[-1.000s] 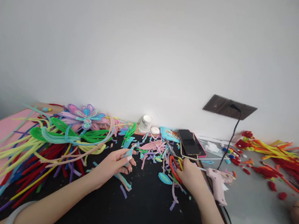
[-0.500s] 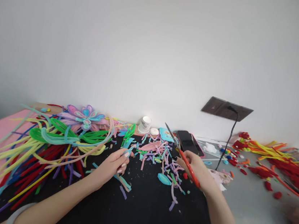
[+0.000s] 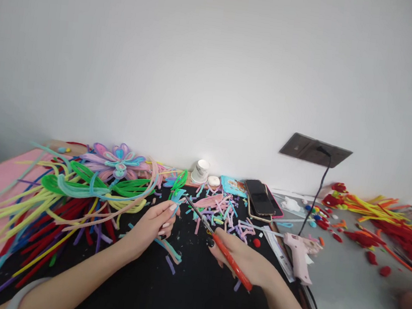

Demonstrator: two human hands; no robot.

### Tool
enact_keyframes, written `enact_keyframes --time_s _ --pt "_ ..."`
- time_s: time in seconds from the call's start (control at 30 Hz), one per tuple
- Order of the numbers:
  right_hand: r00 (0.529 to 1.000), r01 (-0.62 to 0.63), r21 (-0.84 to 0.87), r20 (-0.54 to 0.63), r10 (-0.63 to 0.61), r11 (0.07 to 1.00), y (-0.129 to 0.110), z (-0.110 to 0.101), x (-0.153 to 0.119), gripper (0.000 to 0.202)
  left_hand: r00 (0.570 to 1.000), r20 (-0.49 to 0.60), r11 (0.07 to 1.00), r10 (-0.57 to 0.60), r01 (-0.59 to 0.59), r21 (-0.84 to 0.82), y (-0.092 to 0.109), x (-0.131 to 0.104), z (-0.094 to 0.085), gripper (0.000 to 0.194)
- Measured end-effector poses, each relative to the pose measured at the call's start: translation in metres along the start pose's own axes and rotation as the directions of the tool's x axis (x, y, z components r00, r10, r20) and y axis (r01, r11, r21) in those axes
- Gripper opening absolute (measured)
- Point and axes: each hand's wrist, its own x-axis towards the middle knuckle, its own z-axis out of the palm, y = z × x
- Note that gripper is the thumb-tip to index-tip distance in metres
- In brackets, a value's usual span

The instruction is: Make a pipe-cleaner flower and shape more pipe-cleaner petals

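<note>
My left hand (image 3: pixel 156 223) is closed in a pinch around a light-blue pipe cleaner piece (image 3: pixel 177 196), which sticks up past the thumb and fingertips. My right hand (image 3: pixel 235 253) grips red-handled scissors (image 3: pixel 231 258), their metal blades pointing up and left. The blade tip lies just right of the blue piece, with a small gap that is hard to judge. Cut pipe cleaner bits (image 3: pixel 217 211) in pink, purple and blue lie scattered beyond the scissors on the black mat (image 3: pixel 159 294). A pink and blue strand (image 3: pixel 171 251) rests below my left hand.
Bundled pipe cleaners (image 3: pixel 45 205) and a purple-blue flower (image 3: pixel 121 159) lie left. At the back stand a paper cup (image 3: pixel 200 171), a white case (image 3: pixel 213 181) and a phone (image 3: pixel 260 199). A pink glue gun (image 3: pixel 298 258) lies right, its cord (image 3: pixel 317 193) rising to the wall socket (image 3: pixel 315 149).
My right hand has moved left and toward me with the scissors, bringing the blades beside the blue piece. The glue gun has come into sight. My left hand is nearly still.
</note>
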Motion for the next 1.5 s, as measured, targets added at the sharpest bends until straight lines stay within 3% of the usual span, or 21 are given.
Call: enact_keyframes --time_s 0.37,0.93,1.33,1.5 --pt "0.997 0.058 0.001 0.046 -0.058 0.998 -0.005 0.008 0.003 0.029 0.996 0.087 0.996 -0.033 0.026 0.083 -0.001 -0.003 0.004 0.029" --pt "0.997 0.061 -0.086 -0.040 -0.065 0.994 0.001 0.010 0.006 0.035 0.983 0.150 0.988 -0.103 0.083 0.133 0.001 -0.003 0.001 0.031" --pt "0.995 -0.087 -0.012 -0.041 0.087 0.996 -0.002 0.016 0.005 0.041 0.959 0.184 0.976 -0.214 0.203 0.074 0.004 -0.003 -0.001 0.030" --pt "0.995 -0.091 0.045 -0.037 0.093 0.995 0.000 0.025 0.008 0.042 0.950 0.189 0.968 -0.250 0.250 0.026 0.006 -0.004 -0.002 0.029"
